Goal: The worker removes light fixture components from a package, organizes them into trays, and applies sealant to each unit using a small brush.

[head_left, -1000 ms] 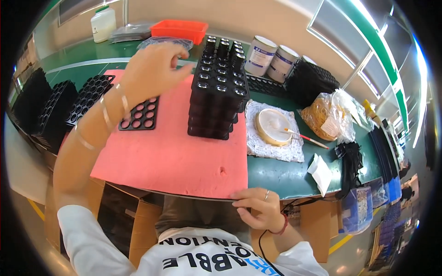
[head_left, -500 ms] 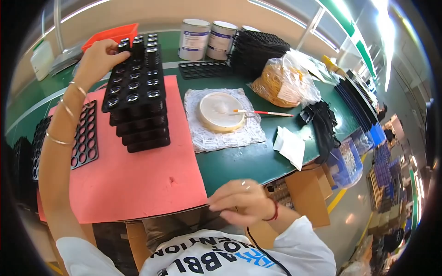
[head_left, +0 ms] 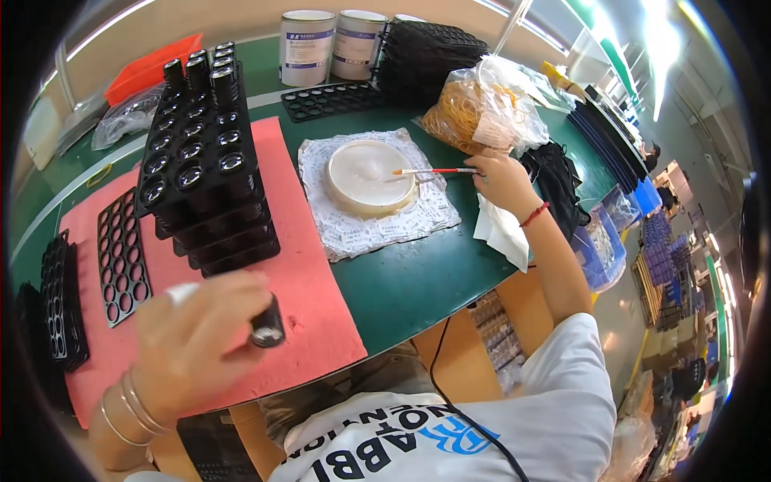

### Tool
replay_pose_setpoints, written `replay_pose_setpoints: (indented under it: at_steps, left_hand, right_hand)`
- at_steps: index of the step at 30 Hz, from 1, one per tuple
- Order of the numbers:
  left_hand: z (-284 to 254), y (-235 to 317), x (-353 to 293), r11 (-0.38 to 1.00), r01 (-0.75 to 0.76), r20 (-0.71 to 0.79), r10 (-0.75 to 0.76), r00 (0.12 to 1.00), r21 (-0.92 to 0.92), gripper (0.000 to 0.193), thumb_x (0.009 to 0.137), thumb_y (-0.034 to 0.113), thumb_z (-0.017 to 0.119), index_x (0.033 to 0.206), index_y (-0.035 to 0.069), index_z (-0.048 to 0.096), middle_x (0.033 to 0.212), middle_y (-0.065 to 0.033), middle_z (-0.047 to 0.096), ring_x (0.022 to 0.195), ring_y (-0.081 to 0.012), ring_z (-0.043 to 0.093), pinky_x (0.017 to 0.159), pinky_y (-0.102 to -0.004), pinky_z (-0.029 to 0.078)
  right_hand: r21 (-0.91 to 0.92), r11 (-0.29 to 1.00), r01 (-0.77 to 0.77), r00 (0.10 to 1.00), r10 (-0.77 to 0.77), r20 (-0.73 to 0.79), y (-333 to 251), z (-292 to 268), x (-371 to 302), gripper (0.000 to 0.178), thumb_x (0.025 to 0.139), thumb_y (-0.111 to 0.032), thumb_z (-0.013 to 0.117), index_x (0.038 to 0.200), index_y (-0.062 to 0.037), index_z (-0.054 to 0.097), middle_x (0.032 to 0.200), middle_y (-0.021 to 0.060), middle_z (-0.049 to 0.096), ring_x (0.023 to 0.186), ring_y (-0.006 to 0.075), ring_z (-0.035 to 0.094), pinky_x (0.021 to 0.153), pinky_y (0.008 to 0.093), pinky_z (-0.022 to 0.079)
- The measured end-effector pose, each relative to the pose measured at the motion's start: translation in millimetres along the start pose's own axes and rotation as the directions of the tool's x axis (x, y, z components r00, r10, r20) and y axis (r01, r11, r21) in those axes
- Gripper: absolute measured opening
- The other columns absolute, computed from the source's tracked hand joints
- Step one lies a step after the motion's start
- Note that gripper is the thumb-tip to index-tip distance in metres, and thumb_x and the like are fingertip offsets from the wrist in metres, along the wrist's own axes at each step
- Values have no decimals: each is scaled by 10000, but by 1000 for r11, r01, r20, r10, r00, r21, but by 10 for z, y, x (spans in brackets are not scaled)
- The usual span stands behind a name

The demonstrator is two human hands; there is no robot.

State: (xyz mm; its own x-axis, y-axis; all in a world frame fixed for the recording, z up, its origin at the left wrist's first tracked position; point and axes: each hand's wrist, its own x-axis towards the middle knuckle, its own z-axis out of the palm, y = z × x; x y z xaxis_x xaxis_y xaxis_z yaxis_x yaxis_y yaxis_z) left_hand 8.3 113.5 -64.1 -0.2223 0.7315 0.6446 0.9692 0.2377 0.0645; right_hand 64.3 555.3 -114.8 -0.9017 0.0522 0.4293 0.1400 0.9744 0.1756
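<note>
Over the near part of the pink mat (head_left: 309,297), my left hand (head_left: 201,341), smeared by motion, holds a short black cylinder (head_left: 267,324) with a shiny, glass-like end. Something small and white shows at its fingers. My right hand (head_left: 506,185) is closed on the red handle of a thin paintbrush (head_left: 442,170). The brush tip rests over a round, shallow, whitish dish (head_left: 369,201), which sits on a printed paper-like pad (head_left: 353,239). Left of the dish stands a stack of black trays (head_left: 229,233); the top one holds several similar cylinders with shiny ends, some standing higher at the back.
Flat black trays with round holes (head_left: 120,265) lie at the left. Behind are a red bin (head_left: 152,68), white cans (head_left: 307,52), piled black trays (head_left: 426,76) and a bag of yellow rubber bands (head_left: 474,112). A folded white paper (head_left: 502,233) lies near the right edge.
My left hand has come back from the tray stack toward me, bringing a black cylinder. My right hand has moved from the table's front edge to the paintbrush and taken hold of it.
</note>
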Motion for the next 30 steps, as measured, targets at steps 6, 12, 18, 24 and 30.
replay_pose_setpoints:
  at_steps: [6,12,18,24,30]
  left_hand:
    - [411,-209,-300,941,131,57,-119,991,-311,391,516,34,701,883,87,578,852,-54,612,648,-194,592,471,-243,423]
    - [375,-252,-295,662,586,375,-451,810,-467,369,579,1,657,933,64,578,853,-63,583,513,-128,456,438,-221,346]
    - [407,-289,-320,669,543,342,-422,840,-507,354,590,-7,643,935,49,586,852,-55,583,467,-89,374,417,-214,312]
    - [374,-305,-317,620,642,440,-471,764,-451,336,588,18,653,918,52,597,873,-75,605,473,-119,421,452,-215,361]
    - [406,-345,-267,638,600,454,-404,794,-482,332,581,40,671,905,59,599,856,-93,623,574,-191,519,555,-256,436]
  right_hand:
    - [39,999,7,999,-9,38,3,16,41,122,751,-124,550,824,-78,637,793,82,585,757,270,585,667,373,477]
    - [307,950,56,989,-10,-148,-145,-341,145,174,722,-36,624,895,-27,636,806,95,581,700,229,583,649,290,464]
    - [894,437,-97,993,99,60,-602,-673,395,369,776,47,569,1118,-32,454,758,62,549,660,124,523,615,220,436]
    - [992,122,-30,996,-77,39,-768,-706,524,173,801,45,526,948,-23,466,792,72,544,638,94,500,556,194,400]
    - [933,-347,95,978,-142,-152,-572,-554,408,346,816,-172,375,1008,76,520,790,213,594,564,178,556,498,229,432]
